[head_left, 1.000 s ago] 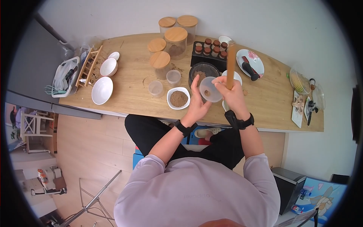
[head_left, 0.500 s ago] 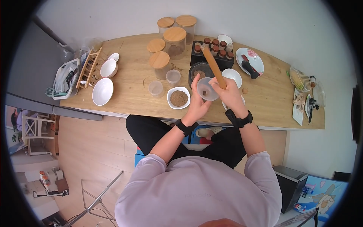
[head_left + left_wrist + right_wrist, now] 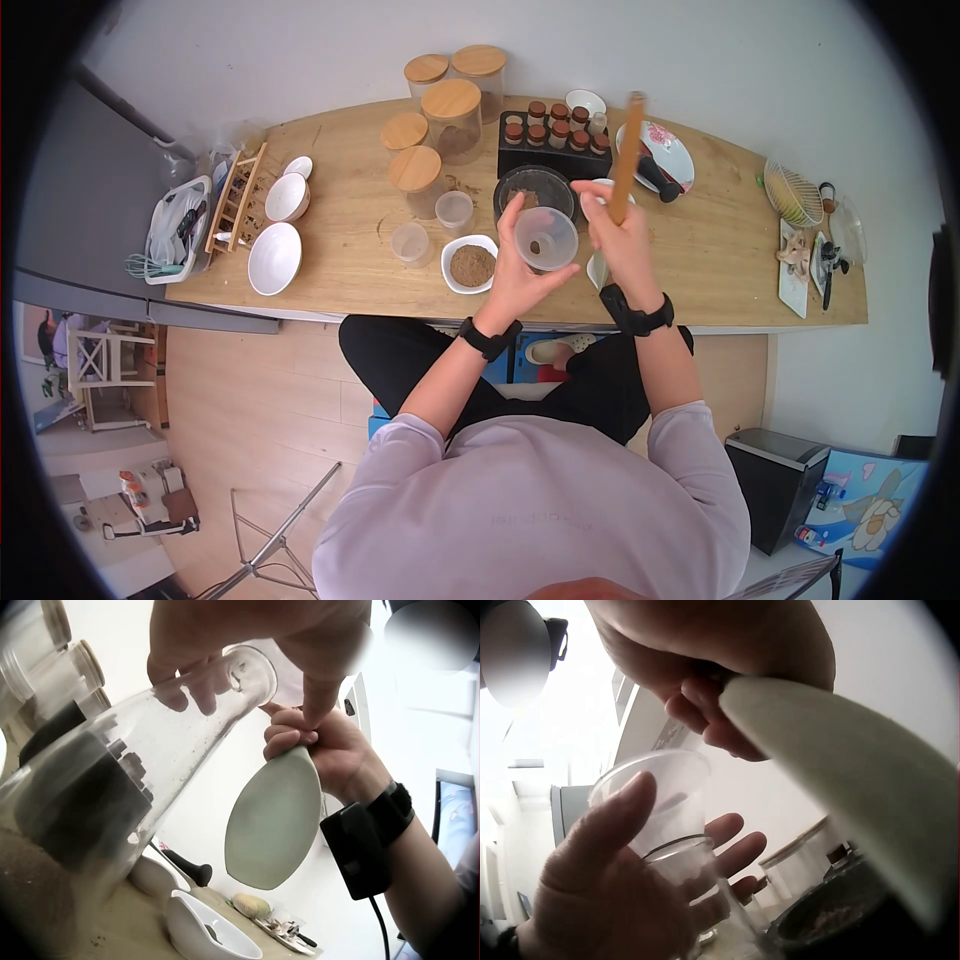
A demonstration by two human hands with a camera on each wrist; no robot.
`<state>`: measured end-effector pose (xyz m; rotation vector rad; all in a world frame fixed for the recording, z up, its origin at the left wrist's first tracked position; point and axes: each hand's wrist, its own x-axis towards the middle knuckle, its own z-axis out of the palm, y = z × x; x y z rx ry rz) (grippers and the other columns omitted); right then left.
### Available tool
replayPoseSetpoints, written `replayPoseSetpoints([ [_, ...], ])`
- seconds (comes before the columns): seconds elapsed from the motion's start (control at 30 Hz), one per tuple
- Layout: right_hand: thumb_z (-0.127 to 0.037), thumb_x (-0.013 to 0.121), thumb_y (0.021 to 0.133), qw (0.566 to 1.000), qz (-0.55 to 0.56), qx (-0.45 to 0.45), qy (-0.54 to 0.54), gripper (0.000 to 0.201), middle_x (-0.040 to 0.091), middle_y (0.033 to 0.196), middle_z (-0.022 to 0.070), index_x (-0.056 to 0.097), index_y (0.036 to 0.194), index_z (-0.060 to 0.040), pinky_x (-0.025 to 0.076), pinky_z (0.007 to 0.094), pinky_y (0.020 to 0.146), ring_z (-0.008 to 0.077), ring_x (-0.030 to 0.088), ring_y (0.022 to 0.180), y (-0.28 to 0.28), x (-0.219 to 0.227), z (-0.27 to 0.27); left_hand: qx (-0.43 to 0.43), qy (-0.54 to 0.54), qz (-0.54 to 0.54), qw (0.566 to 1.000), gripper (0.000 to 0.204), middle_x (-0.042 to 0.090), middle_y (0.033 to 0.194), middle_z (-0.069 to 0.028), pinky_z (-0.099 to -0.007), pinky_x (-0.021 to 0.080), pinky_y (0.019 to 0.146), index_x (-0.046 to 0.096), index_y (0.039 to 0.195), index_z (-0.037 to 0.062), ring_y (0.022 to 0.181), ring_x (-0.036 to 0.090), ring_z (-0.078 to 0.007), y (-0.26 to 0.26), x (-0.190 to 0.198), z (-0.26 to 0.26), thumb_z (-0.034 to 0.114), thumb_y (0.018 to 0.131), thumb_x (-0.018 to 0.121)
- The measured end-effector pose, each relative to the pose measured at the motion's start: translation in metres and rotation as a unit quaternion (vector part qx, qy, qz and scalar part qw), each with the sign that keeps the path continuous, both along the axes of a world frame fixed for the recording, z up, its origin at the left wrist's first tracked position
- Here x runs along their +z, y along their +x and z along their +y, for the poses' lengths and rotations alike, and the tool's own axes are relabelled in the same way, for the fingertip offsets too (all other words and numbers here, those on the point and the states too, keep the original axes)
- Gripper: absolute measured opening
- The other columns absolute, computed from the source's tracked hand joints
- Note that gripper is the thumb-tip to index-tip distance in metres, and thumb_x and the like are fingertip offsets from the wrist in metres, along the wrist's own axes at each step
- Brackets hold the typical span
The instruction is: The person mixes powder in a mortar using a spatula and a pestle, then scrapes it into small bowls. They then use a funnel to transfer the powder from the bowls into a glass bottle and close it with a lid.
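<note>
My left hand point(image 3: 516, 278) is curled round the neck of a clear bottle point(image 3: 176, 727), its thumb beside a translucent funnel point(image 3: 664, 787) seated in the mouth. A small brown patch shows inside the funnel point(image 3: 562, 235) in the head view. To its right, my right hand point(image 3: 622, 250) grips a spatula by its wooden handle point(image 3: 628, 160), which points upward. The pale green blade point(image 3: 274, 817) hangs below that hand in the left wrist view, apart from the bottle. Beyond the funnel is a dark bowl point(image 3: 508, 184) holding brown material.
A white bowl of brown powder point(image 3: 472, 265) and two small clear cups point(image 3: 411, 244) stand left of the hands. Wooden-lidded jars point(image 3: 416, 170) and a black rack of small bottles point(image 3: 540, 158) stand behind. A flowered plate point(image 3: 675, 160) lies to the right, white bowls point(image 3: 274, 258) far left.
The right hand has moved from beside the funnel's rim up and to the right. The spatula's handle leaned left half a second ago and now stands nearly upright. The left hand keeps its hold.
</note>
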<state>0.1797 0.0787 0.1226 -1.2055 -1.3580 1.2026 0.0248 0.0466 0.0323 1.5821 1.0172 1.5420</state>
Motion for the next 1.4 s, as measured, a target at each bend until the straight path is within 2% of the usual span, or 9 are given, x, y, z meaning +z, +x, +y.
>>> replayPoseSetpoints([
  [0.23, -0.027, 0.050, 0.105, 0.946, 0.073, -0.209, 0.238, 0.031, 0.052, 0.074, -0.0046, 0.066, 0.111, -0.0023, 0.039, 0.0238, 0.064, 0.0053, 0.048, 0.070, 0.021, -0.007, 0.030, 0.009, 0.048, -0.033, 0.998, 0.103, 0.048, 0.137, -0.0172, -0.0423, 0.044, 0.105, 0.020, 0.150, 0.0089, 0.124, 0.054, -0.0287, 0.004, 0.003, 0.000, 0.009, 0.071, 0.086],
  [0.37, -0.031, 0.054, 0.102, 0.978, 0.055, -0.179, 0.089, 0.028, 0.057, 0.076, -0.0033, 0.066, 0.105, -0.0054, 0.042, 0.0274, 0.063, 0.0073, 0.050, 0.073, 0.027, -0.029, 0.034, 0.005, 0.027, -0.086, 0.996, 0.090, 0.050, 0.133, -0.0170, -0.0409, 0.046, 0.102, 0.030, 0.140, 0.0072, 0.118, 0.058, -0.0273, 0.007, -0.010, 0.000, 0.009, 0.070, 0.086],
  [0.6, -0.025, 0.067, 0.092, 0.980, -0.108, -0.039, 0.162, 0.022, 0.066, 0.078, 0.0091, 0.068, 0.091, -0.0027, 0.048, 0.0323, 0.066, 0.0196, 0.062, 0.075, 0.009, -0.076, 0.048, 0.049, 0.021, -0.101, 0.993, 0.082, 0.052, 0.128, -0.0159, -0.0400, 0.045, 0.101, 0.030, 0.137, 0.0094, 0.117, 0.056, -0.0254, 0.011, -0.013, -0.005, 0.005, 0.072, 0.079],
  [0.7, -0.021, 0.069, 0.087, 0.978, -0.107, 0.057, 0.170, 0.019, 0.068, 0.080, 0.0111, 0.070, 0.089, -0.0027, 0.049, 0.0346, 0.068, 0.0227, 0.064, 0.072, 0.015, -0.080, 0.048, 0.050, 0.028, -0.108, 0.993, 0.083, 0.053, 0.125, -0.0157, -0.0398, 0.045, 0.100, 0.027, 0.138, 0.0113, 0.116, 0.054, -0.0253, 0.010, -0.019, -0.003, 0.017, 0.075, 0.081],
  [0.93, -0.020, 0.069, 0.088, 0.989, -0.085, 0.082, 0.091, 0.019, 0.067, 0.074, 0.0074, 0.071, 0.089, -0.0010, 0.048, 0.0291, 0.061, 0.0150, 0.063, 0.067, 0.019, -0.068, 0.051, 0.061, 0.042, -0.089, 0.993, 0.087, 0.054, 0.119, -0.0136, -0.0399, 0.050, 0.090, 0.022, 0.142, 0.0177, 0.097, 0.063, -0.0262, 0.010, -0.029, 0.002, 0.043, 0.081, 0.079],
  [1.07, -0.025, 0.066, 0.086, 0.990, -0.112, 0.021, 0.083, 0.023, 0.068, 0.078, 0.0108, 0.069, 0.085, -0.0022, 0.049, 0.0356, 0.066, 0.0235, 0.065, 0.072, 0.022, -0.072, 0.058, 0.067, 0.038, -0.081, 0.994, 0.087, 0.056, 0.116, -0.0120, -0.0372, 0.050, 0.086, 0.021, 0.141, 0.0179, 0.097, 0.063, -0.0246, 0.010, -0.027, 0.000, 0.046, 0.082, 0.078],
  [1.17, -0.024, 0.065, 0.087, 0.988, -0.063, -0.022, 0.138, 0.021, 0.068, 0.077, 0.0103, 0.069, 0.084, -0.0033, 0.049, 0.0363, 0.066, 0.0242, 0.064, 0.071, 0.026, -0.069, 0.062, 0.077, 0.042, -0.075, 0.993, 0.087, 0.056, 0.115, -0.0114, -0.0360, 0.049, 0.084, 0.021, 0.141, 0.0183, 0.096, 0.063, -0.0236, 0.010, -0.029, 0.001, 0.047, 0.082, 0.078],
  [1.27, -0.021, 0.063, 0.088, 0.957, -0.173, -0.048, 0.230, 0.019, 0.066, 0.075, 0.0107, 0.068, 0.083, -0.0034, 0.049, 0.0360, 0.064, 0.0238, 0.064, 0.071, 0.025, -0.074, 0.063, 0.076, 0.045, -0.076, 0.993, 0.087, 0.056, 0.115, -0.0113, -0.0358, 0.049, 0.084, 0.021, 0.141, 0.0186, 0.095, 0.063, -0.0232, 0.011, -0.030, 0.001, 0.047, 0.082, 0.078],
  [1.4, -0.018, 0.064, 0.088, 0.973, -0.137, -0.054, 0.177, 0.016, 0.065, 0.072, 0.0098, 0.067, 0.084, -0.0028, 0.050, 0.0359, 0.063, 0.0226, 0.065, 0.069, 0.020, -0.090, 0.055, 0.066, 0.042, -0.088, 0.993, 0.088, 0.055, 0.116, -0.0119, -0.0372, 0.050, 0.085, 0.021, 0.141, 0.0183, 0.096, 0.062, -0.0241, 0.011, -0.029, 0.001, 0.047, 0.081, 0.078],
])
